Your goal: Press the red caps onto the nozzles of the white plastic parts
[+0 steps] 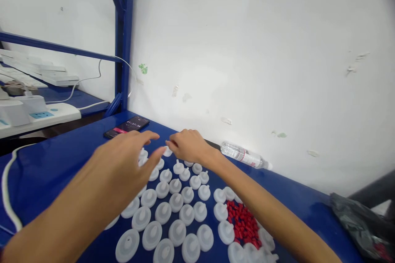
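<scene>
Rows of round, translucent white pieces with short stems (176, 202) cover the middle of the blue table (61, 164). My left hand (132, 158) is over the left side of the rows, thumb and fingers apart, nothing between them. Beyond the far rows is my right hand (185, 144), its fingers curled down and pressed together beside a white piece (167, 151); whether it holds anything is hidden. To the right, small red pieces (245, 224) lie in a pile ringed by more white pieces (226, 232), partly behind my right forearm.
A phone (131, 125) showing a timer lies at the back left. A clear bottle (243, 155) rests on its side by the wall. A dark plastic bag (361, 222) is at the right; a power strip (58, 111) and white cable (6, 189) are at the left.
</scene>
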Action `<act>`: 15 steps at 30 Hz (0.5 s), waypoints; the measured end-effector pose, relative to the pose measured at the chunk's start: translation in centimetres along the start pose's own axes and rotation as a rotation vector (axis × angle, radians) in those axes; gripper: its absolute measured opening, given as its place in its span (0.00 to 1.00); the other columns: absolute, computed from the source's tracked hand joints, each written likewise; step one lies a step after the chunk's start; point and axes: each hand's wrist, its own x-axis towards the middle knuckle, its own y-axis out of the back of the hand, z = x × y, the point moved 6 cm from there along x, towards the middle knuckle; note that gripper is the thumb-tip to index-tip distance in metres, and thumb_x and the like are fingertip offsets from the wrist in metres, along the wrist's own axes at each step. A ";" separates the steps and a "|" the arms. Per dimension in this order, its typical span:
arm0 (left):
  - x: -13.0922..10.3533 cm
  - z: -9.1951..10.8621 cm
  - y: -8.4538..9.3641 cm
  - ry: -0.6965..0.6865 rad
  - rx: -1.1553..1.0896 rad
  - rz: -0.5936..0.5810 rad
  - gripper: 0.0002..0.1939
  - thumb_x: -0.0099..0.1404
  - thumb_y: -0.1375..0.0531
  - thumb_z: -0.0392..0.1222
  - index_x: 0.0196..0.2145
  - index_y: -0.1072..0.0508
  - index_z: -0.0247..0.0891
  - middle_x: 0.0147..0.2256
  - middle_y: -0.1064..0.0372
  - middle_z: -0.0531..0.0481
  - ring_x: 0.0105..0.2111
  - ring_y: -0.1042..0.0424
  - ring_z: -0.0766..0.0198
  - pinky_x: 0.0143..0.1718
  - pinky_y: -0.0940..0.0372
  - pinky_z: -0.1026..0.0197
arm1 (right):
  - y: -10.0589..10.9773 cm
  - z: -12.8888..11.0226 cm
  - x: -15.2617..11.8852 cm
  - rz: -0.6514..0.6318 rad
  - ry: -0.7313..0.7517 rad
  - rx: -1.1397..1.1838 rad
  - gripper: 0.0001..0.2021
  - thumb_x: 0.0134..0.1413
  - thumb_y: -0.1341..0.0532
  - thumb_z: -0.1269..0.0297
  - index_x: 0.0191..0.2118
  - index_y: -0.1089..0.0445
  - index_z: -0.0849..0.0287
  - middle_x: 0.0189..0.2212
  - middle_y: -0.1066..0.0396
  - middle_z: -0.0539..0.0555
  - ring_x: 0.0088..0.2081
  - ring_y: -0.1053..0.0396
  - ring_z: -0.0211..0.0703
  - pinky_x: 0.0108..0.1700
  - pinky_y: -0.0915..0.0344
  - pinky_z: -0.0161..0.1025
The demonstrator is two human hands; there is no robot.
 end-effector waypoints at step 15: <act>-7.3 10.0 -5.5 -0.161 -0.417 -0.584 0.13 0.69 0.30 0.48 0.28 0.23 0.47 0.26 0.23 0.58 0.28 0.24 0.62 0.28 0.41 0.60 | 1.7 0.8 -19.4 0.168 -0.012 0.639 0.39 0.91 0.49 0.30 0.29 0.30 0.52 0.24 0.31 0.49 0.25 0.34 0.42 0.31 0.32 0.40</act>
